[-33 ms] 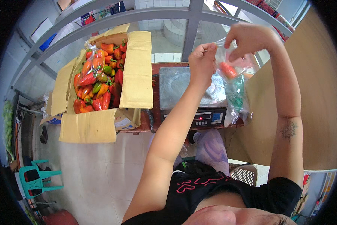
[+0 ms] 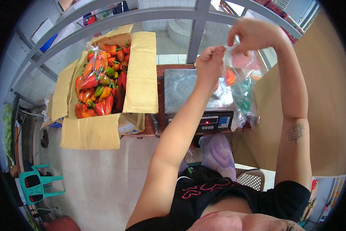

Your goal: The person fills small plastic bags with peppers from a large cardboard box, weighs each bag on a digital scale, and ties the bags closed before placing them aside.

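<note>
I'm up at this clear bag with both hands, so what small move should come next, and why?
I'd probably gather the top of the clear bag with the right hand: that hand, a little blurred, is at the bag's upper part, the left hand pinches its edge, and a red-orange pepper shows through the plastic below.

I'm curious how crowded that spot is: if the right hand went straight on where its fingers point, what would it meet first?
Probably the clear plastic bag; the right hand seems right against it, though depth is unclear.
</note>
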Demonstrator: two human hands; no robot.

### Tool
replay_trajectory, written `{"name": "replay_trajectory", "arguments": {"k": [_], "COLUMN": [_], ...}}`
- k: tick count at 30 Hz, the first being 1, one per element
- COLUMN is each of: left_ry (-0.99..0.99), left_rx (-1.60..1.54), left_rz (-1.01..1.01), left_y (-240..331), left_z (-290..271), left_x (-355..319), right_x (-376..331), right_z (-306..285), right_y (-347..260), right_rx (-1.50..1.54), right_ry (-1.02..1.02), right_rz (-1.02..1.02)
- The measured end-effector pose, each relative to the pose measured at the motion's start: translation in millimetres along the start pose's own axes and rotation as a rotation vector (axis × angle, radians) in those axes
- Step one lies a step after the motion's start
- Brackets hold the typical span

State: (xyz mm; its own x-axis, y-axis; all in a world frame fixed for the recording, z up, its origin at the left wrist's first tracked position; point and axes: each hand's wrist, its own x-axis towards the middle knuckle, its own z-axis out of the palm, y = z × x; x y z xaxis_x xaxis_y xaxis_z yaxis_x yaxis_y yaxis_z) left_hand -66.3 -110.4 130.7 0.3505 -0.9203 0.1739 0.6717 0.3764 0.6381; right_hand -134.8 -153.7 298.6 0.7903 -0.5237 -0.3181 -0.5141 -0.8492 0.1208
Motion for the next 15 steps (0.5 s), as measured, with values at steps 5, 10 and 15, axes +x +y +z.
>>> {"name": "replay_trajectory", "arguments": {"k": [5,10,15], "left_ry": [-0.130,-0.134,-0.032], "left_rx": [-0.501,-0.534,-0.505], "left_rz": [-0.291,-0.383,-0.330], "left_y": [-59.9,-94.4,-91.2], "left_z": [-46.2,-42.3,-94.2], "left_x": [31.9,26.1,26.5], "right_x": [149.4,232.9,246.9], "right_z": [105.1,225.2,256.5], "right_y": [-62.4,-82.8,-91.1], "right_rx": [0.083,-0.338,-0.225], "right_ry": [0.059,-0.323,-0.294], "right_rz": [-0.925,-0.533,-0.415]}}
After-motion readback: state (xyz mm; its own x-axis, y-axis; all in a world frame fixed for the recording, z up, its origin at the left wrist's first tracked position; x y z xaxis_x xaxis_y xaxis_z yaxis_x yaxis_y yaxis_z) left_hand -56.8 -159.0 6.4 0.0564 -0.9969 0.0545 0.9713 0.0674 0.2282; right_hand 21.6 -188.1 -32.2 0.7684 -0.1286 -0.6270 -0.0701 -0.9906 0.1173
